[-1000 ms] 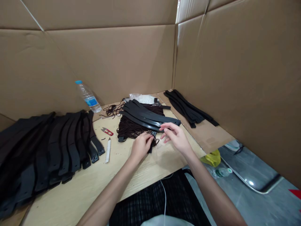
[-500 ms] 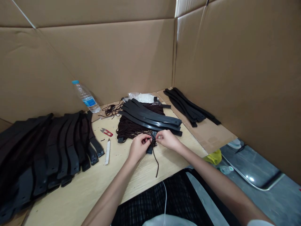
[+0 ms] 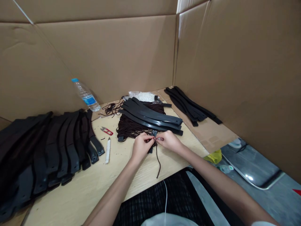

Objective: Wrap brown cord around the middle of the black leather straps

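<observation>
My left hand (image 3: 143, 145) pinches a dark brown cord (image 3: 158, 161) at the near edge of a cord bundle. Opposite it, fingertips almost touching, my right hand (image 3: 169, 140) pinches the same cord. A loose end of the cord hangs down toward the table's front edge. Under my fingers lies a dark strip, mostly hidden by the hands. Just behind, several curved black strips (image 3: 150, 117) rest across a pile of brown cord (image 3: 130, 128). The exact shape of the cord between my fingertips is too small to make out.
Many curved black strips (image 3: 70, 146) are piled on the left of the table (image 3: 94, 185). Red thread snips (image 3: 107, 131) and a white marker-like stick (image 3: 108, 150) lie left of my hands. A water bottle (image 3: 88, 99) leans against the cardboard wall (image 3: 105, 56). More black strips (image 3: 188, 105) lie at right.
My left hand has moved slightly right and up, closing the gap to the right hand. The hanging cord end has shifted a little to the right.
</observation>
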A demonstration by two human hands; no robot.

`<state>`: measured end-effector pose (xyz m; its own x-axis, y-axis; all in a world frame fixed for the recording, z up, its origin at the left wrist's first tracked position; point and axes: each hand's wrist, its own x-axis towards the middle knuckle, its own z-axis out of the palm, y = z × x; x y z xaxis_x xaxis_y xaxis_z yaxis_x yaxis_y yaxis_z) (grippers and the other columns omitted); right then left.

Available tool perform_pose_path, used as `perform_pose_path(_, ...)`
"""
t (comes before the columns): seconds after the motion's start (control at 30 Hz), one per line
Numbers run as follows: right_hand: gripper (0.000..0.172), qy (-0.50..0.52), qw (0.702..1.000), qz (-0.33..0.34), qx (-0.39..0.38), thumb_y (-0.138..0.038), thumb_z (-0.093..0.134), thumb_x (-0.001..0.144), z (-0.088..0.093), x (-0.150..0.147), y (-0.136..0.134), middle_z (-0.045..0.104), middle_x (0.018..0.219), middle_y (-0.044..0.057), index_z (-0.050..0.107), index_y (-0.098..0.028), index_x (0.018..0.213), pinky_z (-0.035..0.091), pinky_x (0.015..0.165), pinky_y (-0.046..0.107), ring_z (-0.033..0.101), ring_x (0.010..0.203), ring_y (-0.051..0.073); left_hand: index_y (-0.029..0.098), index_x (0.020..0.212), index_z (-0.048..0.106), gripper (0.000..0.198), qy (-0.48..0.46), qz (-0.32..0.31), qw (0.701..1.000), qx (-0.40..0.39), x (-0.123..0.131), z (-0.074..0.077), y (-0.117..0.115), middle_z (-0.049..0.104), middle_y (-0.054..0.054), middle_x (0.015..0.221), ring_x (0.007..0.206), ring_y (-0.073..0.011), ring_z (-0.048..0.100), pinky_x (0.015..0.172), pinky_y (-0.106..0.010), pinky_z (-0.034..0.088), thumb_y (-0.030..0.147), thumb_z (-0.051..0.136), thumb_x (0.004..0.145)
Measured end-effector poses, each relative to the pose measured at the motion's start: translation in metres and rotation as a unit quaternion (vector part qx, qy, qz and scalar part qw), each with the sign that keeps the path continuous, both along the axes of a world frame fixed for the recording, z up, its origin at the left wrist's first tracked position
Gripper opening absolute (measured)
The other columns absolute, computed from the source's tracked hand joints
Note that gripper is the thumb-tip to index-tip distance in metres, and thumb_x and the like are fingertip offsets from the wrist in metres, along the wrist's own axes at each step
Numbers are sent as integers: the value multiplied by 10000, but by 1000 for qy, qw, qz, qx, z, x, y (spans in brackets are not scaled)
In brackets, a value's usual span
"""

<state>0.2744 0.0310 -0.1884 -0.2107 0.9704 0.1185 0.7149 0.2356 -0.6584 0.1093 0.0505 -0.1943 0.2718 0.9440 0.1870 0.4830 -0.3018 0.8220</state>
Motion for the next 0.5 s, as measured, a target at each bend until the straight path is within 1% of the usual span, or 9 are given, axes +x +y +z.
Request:
perform_pose_path(0.1,126,-5,1000,9,5,-121,651,805,-1,1,1,673,623,30,770,-159,783,321,559,217,535,564,120,187,787,796,140,-15,1,1000,-8,-1,-1,1,578,-7,648,601,-124,540,568,-241,416,233,667,760)
perform_pose_path(0.2,146,-8,1000,16,8,-121,636,816,-2,0,3,666,612,29,770,-160,771,309,552,217,527,559,118,178,780,797,153,-26,3,1000,-15,-1,-2,2,578,-7,633,589,-124,535,563,-242,419,253,668,746)
perform_pose_path(0.37,152,-9,1000,16,8,-106,622,801,-3,-2,4,635,585,15,767,-142,774,298,546,212,479,532,101,147,689,761,180,-30,10,999,-28,-1,-2,4,608,-11,601,548,-118,515,536,-238,399,244,616,735)
perform_pose_path(0.5,129,-11,1000,1,6,-106,634,770,-1,-5,3,603,567,4,756,-136,741,291,547,211,452,527,94,132,726,741,172,-26,12,999,-34,-2,-4,5,643,-18,625,545,-118,506,528,-232,393,220,593,716)
